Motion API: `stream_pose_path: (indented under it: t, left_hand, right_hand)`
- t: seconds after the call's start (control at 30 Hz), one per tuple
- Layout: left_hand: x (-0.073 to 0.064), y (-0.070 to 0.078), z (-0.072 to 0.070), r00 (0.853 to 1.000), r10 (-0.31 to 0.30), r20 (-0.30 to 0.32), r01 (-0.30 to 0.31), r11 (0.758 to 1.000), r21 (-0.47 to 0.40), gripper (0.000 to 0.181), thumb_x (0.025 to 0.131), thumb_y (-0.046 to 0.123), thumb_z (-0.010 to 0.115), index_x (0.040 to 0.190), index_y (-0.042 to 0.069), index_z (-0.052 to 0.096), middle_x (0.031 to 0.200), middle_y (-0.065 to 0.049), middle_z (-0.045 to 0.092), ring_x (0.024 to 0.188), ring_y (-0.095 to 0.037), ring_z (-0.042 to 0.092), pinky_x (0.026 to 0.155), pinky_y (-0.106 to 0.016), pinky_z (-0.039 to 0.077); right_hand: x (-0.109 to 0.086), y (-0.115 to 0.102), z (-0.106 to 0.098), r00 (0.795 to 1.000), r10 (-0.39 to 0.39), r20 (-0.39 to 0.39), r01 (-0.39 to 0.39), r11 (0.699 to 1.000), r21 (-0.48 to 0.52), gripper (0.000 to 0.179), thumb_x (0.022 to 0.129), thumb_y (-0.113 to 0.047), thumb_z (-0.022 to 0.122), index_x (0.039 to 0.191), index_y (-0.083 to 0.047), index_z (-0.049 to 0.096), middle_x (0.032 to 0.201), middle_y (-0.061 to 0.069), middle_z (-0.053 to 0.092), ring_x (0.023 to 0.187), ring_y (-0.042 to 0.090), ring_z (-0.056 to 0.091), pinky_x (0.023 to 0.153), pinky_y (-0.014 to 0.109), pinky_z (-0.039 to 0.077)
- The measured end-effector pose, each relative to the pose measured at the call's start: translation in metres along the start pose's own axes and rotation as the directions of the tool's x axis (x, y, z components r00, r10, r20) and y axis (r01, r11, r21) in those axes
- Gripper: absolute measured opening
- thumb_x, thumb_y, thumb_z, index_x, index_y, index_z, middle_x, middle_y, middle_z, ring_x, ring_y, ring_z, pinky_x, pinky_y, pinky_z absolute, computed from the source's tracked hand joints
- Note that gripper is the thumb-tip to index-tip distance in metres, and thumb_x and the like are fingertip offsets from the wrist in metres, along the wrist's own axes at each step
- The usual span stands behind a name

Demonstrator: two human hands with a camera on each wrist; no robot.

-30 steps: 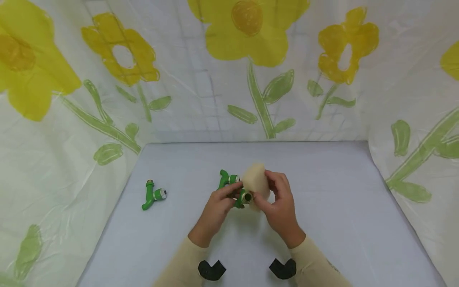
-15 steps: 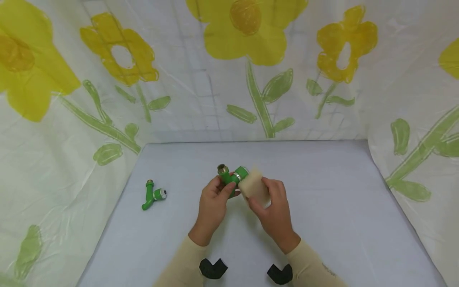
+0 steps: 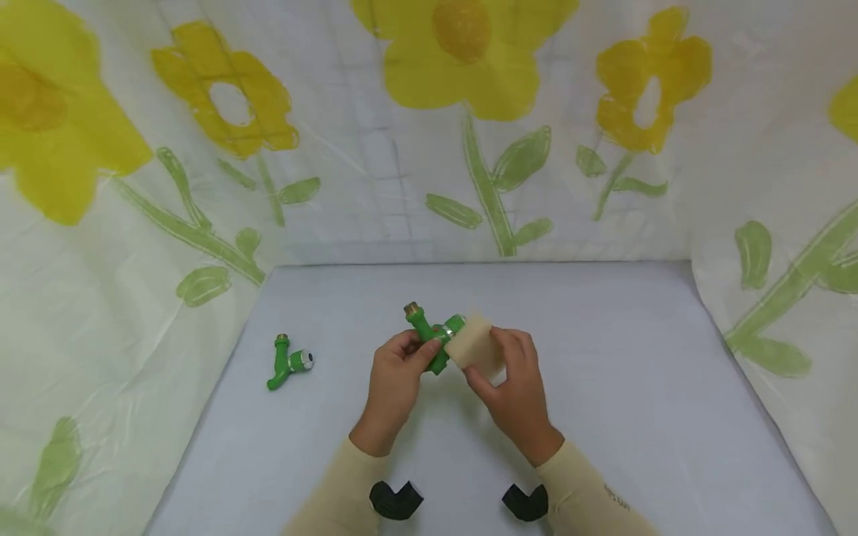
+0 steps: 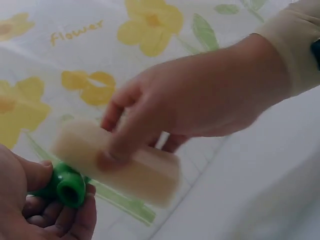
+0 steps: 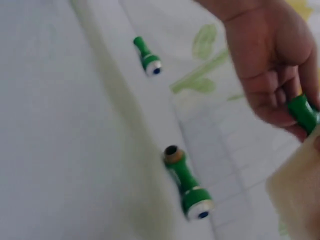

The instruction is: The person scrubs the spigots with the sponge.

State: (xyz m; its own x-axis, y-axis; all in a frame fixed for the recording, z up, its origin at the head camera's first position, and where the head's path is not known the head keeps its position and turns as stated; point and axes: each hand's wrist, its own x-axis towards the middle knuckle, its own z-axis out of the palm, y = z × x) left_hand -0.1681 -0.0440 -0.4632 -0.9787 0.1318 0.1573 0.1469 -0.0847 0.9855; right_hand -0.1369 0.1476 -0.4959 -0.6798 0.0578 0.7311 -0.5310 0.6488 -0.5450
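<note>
My left hand (image 3: 395, 380) grips a green faucet (image 3: 421, 321), its brass threaded end pointing up and to the far left. The faucet's open spout (image 4: 71, 193) faces the camera in the left wrist view. With thumb and fingers, my right hand (image 3: 523, 387) holds a cream sponge block (image 3: 473, 345) against the handle end of that faucet. The sponge (image 4: 145, 175) is blurred in the left wrist view and overlaps part of the faucet.
Another green faucet (image 3: 281, 362) lies at the left of the white table (image 3: 603, 335). The right wrist view shows one more faucet (image 5: 185, 177) on the table, hidden behind the left hand in the head view. Flower-painted curtains (image 3: 375, 186) surround the table.
The left hand has turned the faucet, so its threaded end swung from facing me to pointing far left. The sponge has tilted and shifted slightly with the right hand.
</note>
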Motion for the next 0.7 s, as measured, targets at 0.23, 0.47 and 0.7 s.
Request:
stream_pose_path:
  t: [0.23,0.47,0.7]
  left_hand:
    - [-0.001,-0.004,0.001,0.993,-0.061,0.100,0.055,0.997,0.062,0.017,0.104,0.007,0.073,0.115,-0.006,0.077,0.108,-0.011,0.077,0.097,-0.019,0.075,0.084,-0.030,0.061]
    - [0.004,0.005,-0.006,0.994,-0.103,0.048,0.104,0.994,-0.014,0.022,0.106,0.008,0.073,0.119,-0.009,0.076,0.102,-0.014,0.077,0.091,-0.019,0.073,0.081,-0.029,0.062]
    - [0.000,-0.002,0.001,0.988,-0.138,0.075,0.136,0.990,0.026,0.015,0.103,0.004,0.071,0.109,-0.009,0.078,0.095,-0.011,0.077,0.085,-0.016,0.069,0.077,-0.027,0.059]
  right_hand:
    - [0.007,-0.005,-0.002,0.995,-0.052,-0.081,0.057,0.996,0.063,0.063,0.087,-0.016,0.086,0.142,0.003,0.062,0.127,0.023,0.058,0.117,0.041,0.057,0.085,0.057,0.056]
    - [-0.005,0.000,0.003,0.998,-0.041,-0.051,0.041,0.999,0.013,0.061,0.081,-0.008,0.086,0.135,0.004,0.061,0.123,0.021,0.057,0.113,0.038,0.058,0.082,0.057,0.060]
    - [0.010,-0.007,-0.004,0.989,-0.107,-0.098,0.112,0.993,0.043,0.058,0.090,-0.020,0.083,0.139,0.004,0.063,0.125,0.024,0.057,0.114,0.041,0.057,0.083,0.054,0.055]
